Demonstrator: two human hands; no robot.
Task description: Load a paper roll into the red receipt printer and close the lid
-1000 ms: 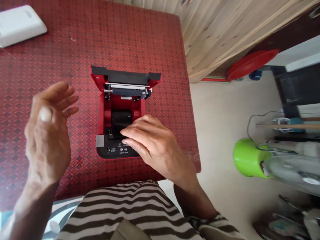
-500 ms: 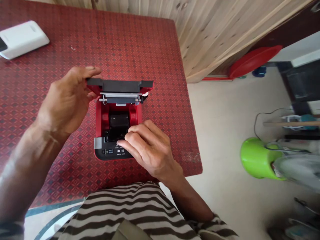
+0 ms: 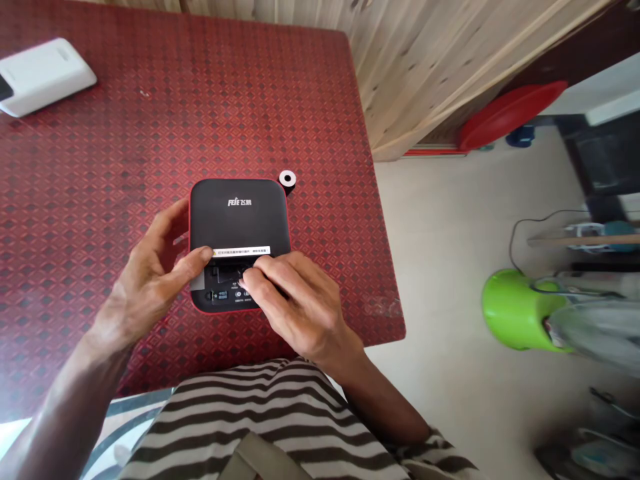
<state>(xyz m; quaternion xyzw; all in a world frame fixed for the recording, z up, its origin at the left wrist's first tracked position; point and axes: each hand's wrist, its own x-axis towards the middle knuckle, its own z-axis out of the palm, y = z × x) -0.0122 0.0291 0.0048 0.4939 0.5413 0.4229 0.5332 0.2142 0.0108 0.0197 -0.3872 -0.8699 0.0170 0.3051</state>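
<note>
Pressing down on the black lid [image 3: 240,225] of the small red and black printer [image 3: 220,305], the left hand [image 3: 157,273] has its thumb on top, by the near left corner. Its fingers go down the printer's left side, so the hand is partly closed around that side. The printer sits flat on the red table [image 3: 330,233], near the person's striped shirt [image 3: 240,413]. A white sticker [image 3: 243,253] runs along the lid's near edge. The right hand [image 3: 300,300] has its thumb and pointing finger bent close together over the dark gap just near the lid. I can't tell if they have hold of anything, since the hand hides the gap's right end. It also covers the near right part of the printer and some of the buttons.

A little black roll with a white end [image 3: 287,179] is just beside the lid's far right corner. A white power bank [image 3: 47,77] lies far left, well apart from the printer and out of the hands' way. A wood wall [image 3: 430,60] is past the table's far edge. Off to the right are a bright green bucket [image 3: 510,310] on the floor and a big red round thing [image 3: 513,115] farther back.
</note>
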